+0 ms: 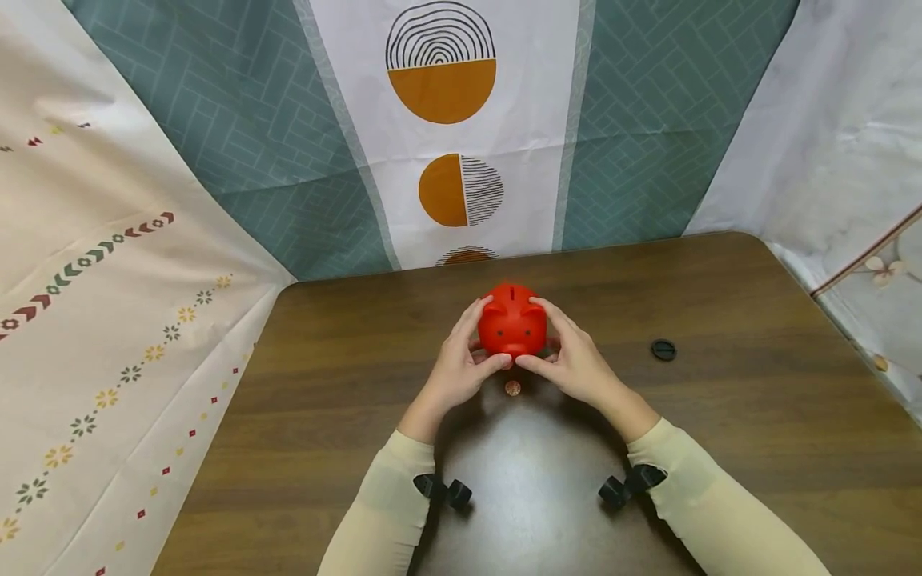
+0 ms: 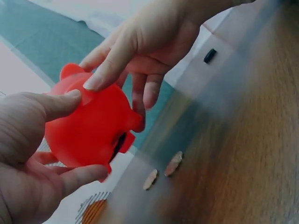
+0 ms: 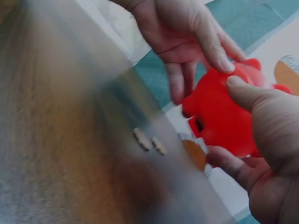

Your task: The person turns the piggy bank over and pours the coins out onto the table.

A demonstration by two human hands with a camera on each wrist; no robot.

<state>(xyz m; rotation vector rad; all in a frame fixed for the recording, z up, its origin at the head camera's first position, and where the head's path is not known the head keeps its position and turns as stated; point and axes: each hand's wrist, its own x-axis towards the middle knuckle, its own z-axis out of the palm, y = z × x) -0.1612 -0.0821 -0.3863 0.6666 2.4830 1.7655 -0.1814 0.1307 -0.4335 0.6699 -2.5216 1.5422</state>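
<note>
A red piggy bank [image 1: 512,328] is between my two hands, with its slot up and its face towards me. My left hand [image 1: 461,356] grips one side and my right hand [image 1: 575,364] grips the other, thumbs near the snout. Both wrist views show it raised off the table, with a dark opening [image 2: 119,144] underneath. Below it lie two coins, one copper-coloured coin [image 2: 174,163] and a smaller-looking coin [image 2: 150,179]; the head view shows only one coin [image 1: 513,388] plainly. Apart from the hands, a round black plug [image 1: 663,350] rests on the right.
The brown wooden table [image 1: 346,400] extends to both sides. A patterned curtain [image 1: 288,144] hangs behind its far edge, with pale cloths [image 1: 108,320] at the left and right. Black devices [image 1: 458,494] are strapped to both wrists.
</note>
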